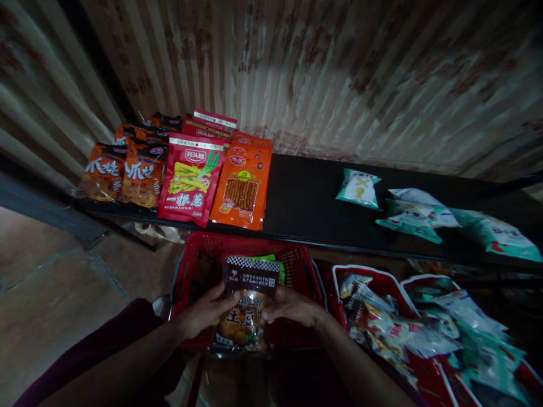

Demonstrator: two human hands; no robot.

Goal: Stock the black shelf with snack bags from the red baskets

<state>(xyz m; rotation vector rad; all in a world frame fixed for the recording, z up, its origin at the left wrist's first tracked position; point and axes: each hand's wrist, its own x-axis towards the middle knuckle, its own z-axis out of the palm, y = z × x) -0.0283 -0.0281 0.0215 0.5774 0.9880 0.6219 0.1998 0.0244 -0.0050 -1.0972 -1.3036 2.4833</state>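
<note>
L hand (207, 310) & R hand (292, 306), part-curled, equally near, grip opp. sides of 1 potato-snack pkt (247, 308), long axis near-far, over red basket (203, 243).

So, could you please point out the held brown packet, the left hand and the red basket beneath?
Brown packet (247, 306): head view, printed front.
Left hand (205, 310): head view, back of hand.
Red basket (250, 243): head view, far wall.

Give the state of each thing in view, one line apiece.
Dark bag: held, front showing
Left hand: holding its left side
Right hand: holding its right side
Red basket: open-topped
Red packets: standing
Orange packets: standing
Green shelf packets: lying down
White-rimmed baskets: filled
</note>
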